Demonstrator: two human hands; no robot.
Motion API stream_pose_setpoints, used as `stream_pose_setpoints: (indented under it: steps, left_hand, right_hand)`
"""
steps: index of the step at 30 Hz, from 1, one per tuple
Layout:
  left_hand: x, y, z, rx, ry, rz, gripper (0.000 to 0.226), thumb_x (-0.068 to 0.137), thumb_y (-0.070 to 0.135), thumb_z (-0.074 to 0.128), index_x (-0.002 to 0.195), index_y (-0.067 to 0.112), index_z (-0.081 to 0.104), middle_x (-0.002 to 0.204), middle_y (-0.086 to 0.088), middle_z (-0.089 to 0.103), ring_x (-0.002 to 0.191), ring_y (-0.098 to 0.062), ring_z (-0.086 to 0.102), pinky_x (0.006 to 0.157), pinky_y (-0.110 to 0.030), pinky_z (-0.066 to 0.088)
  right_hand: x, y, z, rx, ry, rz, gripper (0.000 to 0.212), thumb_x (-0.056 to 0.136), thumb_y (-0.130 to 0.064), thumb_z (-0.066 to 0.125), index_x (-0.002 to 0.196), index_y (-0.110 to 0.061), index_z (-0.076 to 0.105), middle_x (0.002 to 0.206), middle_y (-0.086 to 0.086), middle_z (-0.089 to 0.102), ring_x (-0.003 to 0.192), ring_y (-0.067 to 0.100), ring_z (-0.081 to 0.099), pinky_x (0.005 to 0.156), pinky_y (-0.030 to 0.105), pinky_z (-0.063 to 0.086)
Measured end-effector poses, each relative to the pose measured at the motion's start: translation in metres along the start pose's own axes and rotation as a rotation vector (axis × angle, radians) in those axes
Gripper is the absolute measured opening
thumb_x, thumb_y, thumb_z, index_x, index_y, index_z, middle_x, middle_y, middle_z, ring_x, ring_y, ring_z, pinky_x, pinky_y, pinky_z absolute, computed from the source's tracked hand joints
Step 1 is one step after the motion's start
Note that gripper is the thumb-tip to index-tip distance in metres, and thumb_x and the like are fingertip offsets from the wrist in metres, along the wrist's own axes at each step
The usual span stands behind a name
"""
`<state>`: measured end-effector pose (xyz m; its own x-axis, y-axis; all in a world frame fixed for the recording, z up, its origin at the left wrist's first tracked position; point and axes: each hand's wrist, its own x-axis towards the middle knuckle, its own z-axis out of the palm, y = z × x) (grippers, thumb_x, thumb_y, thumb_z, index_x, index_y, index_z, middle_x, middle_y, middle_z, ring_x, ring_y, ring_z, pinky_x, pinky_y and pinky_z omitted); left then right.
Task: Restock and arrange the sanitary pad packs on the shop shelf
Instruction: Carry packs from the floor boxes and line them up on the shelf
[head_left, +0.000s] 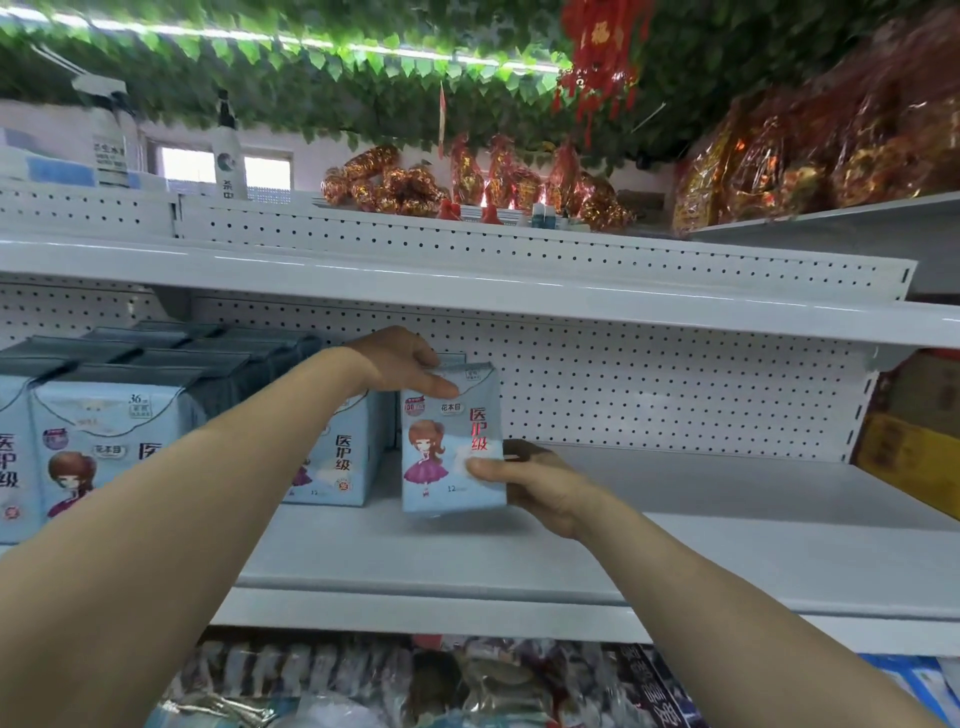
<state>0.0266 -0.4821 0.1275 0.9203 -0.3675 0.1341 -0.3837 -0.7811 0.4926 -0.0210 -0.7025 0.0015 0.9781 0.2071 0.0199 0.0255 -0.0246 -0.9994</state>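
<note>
A light-blue plastic sanitary pad pack printed with a cartoon girl is held nearly upright over the left half of the white metal shelf board. It is just beside a matching pack that stands on the board. Its top is pinched by the left hand, and its lower right edge is gripped by the right hand. Larger light-blue packs are ranged at the board's left end. Whether the held pack's base touches the board cannot be told.

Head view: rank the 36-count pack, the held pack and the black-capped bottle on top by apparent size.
1. 36-count pack, largest, though partly hidden.
2. held pack.
3. black-capped bottle, smallest; it stands farther off, so its true size is unsure.
</note>
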Motion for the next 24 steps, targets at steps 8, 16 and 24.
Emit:
stream_pose_setpoints:
  steps: [8, 16, 24]
  left_hand:
    - [0.028, -0.03, -0.002, 0.144, -0.064, 0.091, 0.074, 0.073, 0.051, 0.083, 0.139, 0.041, 0.051, 0.157, 0.005, 0.038, 0.142, -0.022, 0.036, 0.118, -0.046, 0.031]
    - [0.052, -0.048, 0.006, 0.269, 0.025, 0.093, 0.073, 0.067, 0.05, 0.088, 0.132, 0.039, 0.057, 0.142, -0.004, 0.053, 0.134, -0.03, 0.038, 0.109, -0.044, 0.04]
    - [0.069, -0.063, 0.011, 0.332, 0.099, 0.055, 0.08, 0.068, 0.051, 0.086, 0.138, 0.039, 0.052, 0.14, -0.015, 0.049, 0.134, -0.033, 0.034, 0.098, -0.036, 0.038]
  right_hand:
    - [0.04, 0.014, 0.009, -0.023, 0.094, 0.008, 0.055, 0.071, -0.002, 0.087, 0.122, -0.005, 0.067, 0.112, 0.008, 0.076, 0.105, 0.026, 0.073, 0.098, 0.042, 0.056]
    - [0.072, 0.018, 0.012, -0.269, 0.068, -0.006, 0.042, 0.078, -0.023, 0.085, 0.117, -0.024, 0.07, 0.112, -0.008, 0.076, 0.107, 0.014, 0.07, 0.099, 0.031, 0.052]
    - [0.101, 0.023, 0.022, -0.42, 0.203, -0.006, 0.056, 0.075, -0.032, 0.087, 0.127, -0.024, 0.068, 0.118, -0.009, 0.072, 0.109, 0.015, 0.067, 0.102, 0.041, 0.054]
